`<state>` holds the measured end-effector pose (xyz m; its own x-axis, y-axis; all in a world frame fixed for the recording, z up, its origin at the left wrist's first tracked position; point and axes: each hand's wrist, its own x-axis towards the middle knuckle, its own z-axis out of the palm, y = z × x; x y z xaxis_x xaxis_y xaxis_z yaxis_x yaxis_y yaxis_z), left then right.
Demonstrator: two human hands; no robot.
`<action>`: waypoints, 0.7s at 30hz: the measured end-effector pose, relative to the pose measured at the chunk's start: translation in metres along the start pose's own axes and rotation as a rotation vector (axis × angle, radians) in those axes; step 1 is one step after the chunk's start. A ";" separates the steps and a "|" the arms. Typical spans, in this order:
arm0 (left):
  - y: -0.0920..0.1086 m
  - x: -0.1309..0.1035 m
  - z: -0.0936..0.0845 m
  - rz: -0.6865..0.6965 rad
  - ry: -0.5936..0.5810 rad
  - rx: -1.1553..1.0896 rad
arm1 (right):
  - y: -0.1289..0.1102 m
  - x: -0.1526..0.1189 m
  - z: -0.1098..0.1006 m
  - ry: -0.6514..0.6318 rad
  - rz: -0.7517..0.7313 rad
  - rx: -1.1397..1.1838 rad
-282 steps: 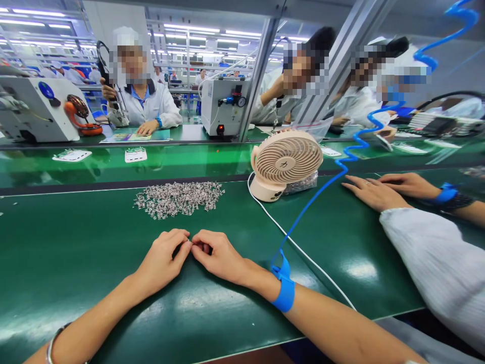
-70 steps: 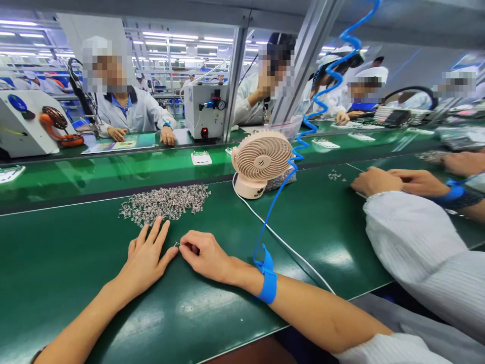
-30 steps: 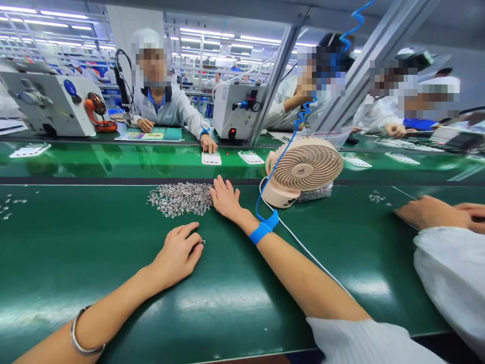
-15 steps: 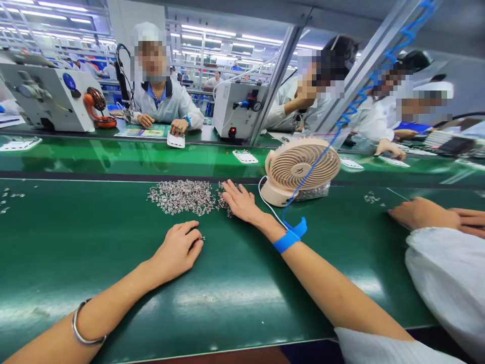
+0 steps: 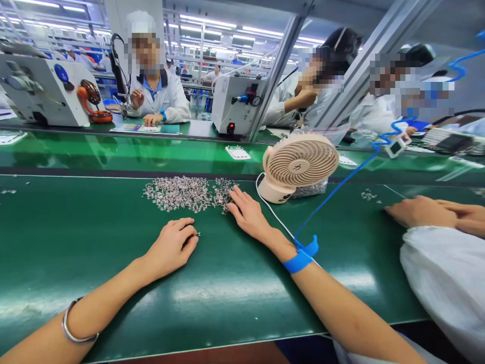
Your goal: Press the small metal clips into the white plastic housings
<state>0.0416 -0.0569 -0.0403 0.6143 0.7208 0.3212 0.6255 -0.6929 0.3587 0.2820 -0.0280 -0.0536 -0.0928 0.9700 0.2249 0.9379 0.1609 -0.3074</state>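
Note:
Many small shiny metal pieces lie in a large pile (image 5: 178, 193) on the green work surface (image 5: 227, 313), with a smaller heap (image 5: 222, 193) at its right. My right hand (image 5: 248, 212) rests palm down with fingers stretched out, its fingertips at the right edge of the smaller heap. A blue wrist strap (image 5: 301, 259) with a coiled cord is on that wrist. Nearer to me, my left hand (image 5: 176, 242) is curled, with one small metal piece (image 5: 198, 234) pinched at the thumb and index fingertips. That piece is partly hidden by the fingers.
A beige desk fan (image 5: 299, 167) stands right of the heaps, its white cable trailing toward me. Beyond runs a green conveyor with a white panel (image 5: 238, 152). Another person's hands (image 5: 424, 212) lie at the right, near several loose pieces (image 5: 368, 194). Co-workers sit opposite.
My right hand has drawn back slightly to the right, showing more of the smaller heap. The blue cord has swung right. My left hand keeps its pinch. The co-worker opposite has raised one hand.

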 end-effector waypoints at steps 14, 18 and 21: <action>0.001 0.000 -0.004 0.004 -0.029 0.002 | -0.007 -0.012 -0.009 0.267 0.064 0.460; 0.001 -0.001 -0.003 0.003 -0.030 0.005 | -0.015 -0.013 -0.009 0.186 0.047 0.388; 0.001 -0.001 -0.003 0.000 -0.037 0.002 | -0.012 -0.012 -0.006 0.261 0.075 0.387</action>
<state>0.0400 -0.0583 -0.0377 0.6317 0.7197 0.2880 0.6263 -0.6928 0.3574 0.2743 -0.0423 -0.0469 0.1040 0.9113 0.3983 0.7406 0.1963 -0.6426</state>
